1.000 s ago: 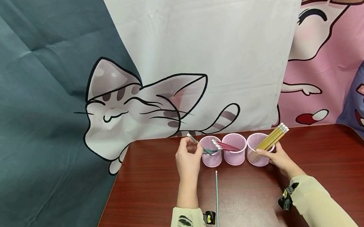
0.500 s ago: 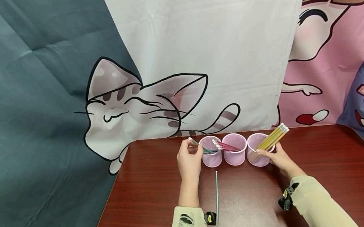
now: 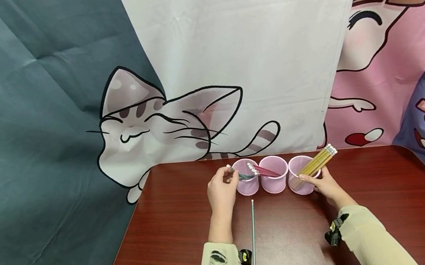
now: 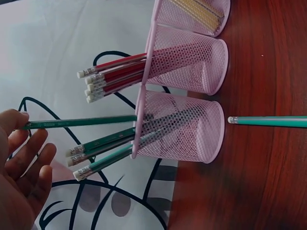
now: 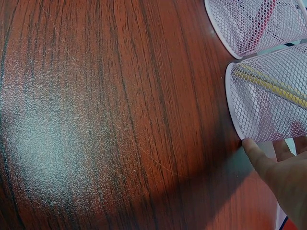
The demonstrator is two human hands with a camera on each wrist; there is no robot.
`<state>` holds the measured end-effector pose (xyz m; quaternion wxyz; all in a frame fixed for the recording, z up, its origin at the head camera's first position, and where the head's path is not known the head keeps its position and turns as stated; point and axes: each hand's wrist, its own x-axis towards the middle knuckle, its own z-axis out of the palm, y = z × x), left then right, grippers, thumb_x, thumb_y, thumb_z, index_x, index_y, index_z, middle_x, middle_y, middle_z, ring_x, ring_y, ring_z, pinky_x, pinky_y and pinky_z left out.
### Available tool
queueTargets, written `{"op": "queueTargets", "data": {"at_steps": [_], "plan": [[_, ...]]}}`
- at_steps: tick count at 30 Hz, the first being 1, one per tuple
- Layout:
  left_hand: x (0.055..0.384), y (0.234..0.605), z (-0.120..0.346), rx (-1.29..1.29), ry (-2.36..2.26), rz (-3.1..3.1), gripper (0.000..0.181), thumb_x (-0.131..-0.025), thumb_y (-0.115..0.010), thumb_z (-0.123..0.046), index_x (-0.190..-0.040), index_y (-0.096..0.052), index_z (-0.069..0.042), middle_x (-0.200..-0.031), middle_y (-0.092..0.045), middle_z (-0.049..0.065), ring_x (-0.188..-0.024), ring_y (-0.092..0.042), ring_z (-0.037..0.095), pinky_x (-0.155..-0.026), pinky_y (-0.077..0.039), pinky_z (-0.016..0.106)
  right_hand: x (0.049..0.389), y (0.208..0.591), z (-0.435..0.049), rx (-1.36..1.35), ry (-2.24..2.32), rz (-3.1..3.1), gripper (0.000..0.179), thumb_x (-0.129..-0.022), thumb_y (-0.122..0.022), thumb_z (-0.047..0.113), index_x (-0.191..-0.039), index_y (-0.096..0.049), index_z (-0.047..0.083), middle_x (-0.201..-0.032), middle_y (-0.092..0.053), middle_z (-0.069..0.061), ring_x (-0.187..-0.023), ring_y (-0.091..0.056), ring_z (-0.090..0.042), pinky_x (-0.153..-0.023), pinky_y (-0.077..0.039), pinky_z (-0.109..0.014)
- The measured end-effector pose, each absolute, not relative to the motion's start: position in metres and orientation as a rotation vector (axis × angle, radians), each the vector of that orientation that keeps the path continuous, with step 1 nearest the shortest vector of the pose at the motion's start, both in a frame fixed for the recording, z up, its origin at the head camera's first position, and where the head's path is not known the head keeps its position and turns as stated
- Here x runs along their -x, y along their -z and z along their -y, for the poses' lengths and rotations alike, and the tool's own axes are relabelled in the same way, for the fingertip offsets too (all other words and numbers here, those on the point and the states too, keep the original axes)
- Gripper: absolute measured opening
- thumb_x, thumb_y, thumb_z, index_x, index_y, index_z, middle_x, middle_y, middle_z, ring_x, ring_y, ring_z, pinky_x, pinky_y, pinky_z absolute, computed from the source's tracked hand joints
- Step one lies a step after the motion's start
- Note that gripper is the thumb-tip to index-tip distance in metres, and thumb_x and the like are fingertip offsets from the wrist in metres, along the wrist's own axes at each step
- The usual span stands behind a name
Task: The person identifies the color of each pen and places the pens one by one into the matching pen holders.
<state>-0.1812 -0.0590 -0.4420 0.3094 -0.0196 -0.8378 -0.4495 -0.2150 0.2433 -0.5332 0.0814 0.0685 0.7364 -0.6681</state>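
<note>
Between thumb and fingertips my left hand [image 3: 222, 191] pinches a green pencil [image 4: 86, 121] near its eraser end. Its other end is inside the left pink mesh pencil cup [image 3: 249, 187], beside several other green pencils [image 4: 103, 163]. My right hand [image 3: 329, 186] holds the right pencil cup [image 3: 302, 188] at its side, thumb across the front near the rim; some fingers are partly hidden. Several yellow pencils [image 3: 317, 161] lean to the right in that cup. The middle pencil cup [image 3: 275, 184] bears several red pencils [image 3: 267, 171], erasers leaning left.
One more green pencil [image 3: 253, 234] lies on the dark red wooden table [image 3: 168, 228], in front of the left cup. A printed cloth backdrop [image 3: 258, 54] hangs behind the table's back edge. The three cups stand in a row close to that edge.
My left hand has turned slightly and moved a little to the right, and the eraser end of its pencil has come lower toward the cup. The right hand and the cups have stayed put.
</note>
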Motion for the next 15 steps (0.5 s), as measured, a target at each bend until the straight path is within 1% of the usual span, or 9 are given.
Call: {"op": "queueTargets", "data": {"at_steps": [4,9,15], "plan": [[0.182,0.445,0.060,0.068,1.025,2.223,0.012,-0.079,-0.070,-0.025,-0.081,-0.070,-0.013,-0.078,-0.068,-0.002,-0.074,-0.061,0.015,-0.065,-0.047,0.033,0.215,0.535,-0.244,-0.198,1.990,-2.212,0.079,-0.089,-0.061,0.020,-0.142,-0.003,0.012,-0.140,-0.020,-0.026,-0.122,-0.030,-0.037,-0.097,-0.029,-0.055],[0.185,0.451,0.060,0.111,0.947,2.204,0.013,-0.079,-0.067,-0.024,-0.079,-0.069,-0.011,-0.082,-0.067,0.000,-0.081,-0.058,0.020,-0.072,-0.045,0.035,0.215,0.538,-0.243,-0.182,1.985,-2.235,0.080,-0.089,-0.061,0.025,-0.142,-0.002,0.014,-0.141,-0.019,-0.025,-0.123,-0.028,-0.036,-0.097,-0.028,-0.056],[0.186,0.458,0.061,0.088,0.935,2.250,0.013,-0.075,-0.069,-0.022,-0.079,-0.068,-0.009,-0.085,-0.063,0.002,-0.084,-0.055,0.023,-0.075,-0.044,0.038,0.216,0.539,-0.243,-0.174,1.988,-2.257,0.080,-0.089,-0.061,0.027,-0.142,-0.004,0.015,-0.141,-0.020,-0.024,-0.122,-0.029,-0.036,-0.096,-0.029,-0.054]]}}
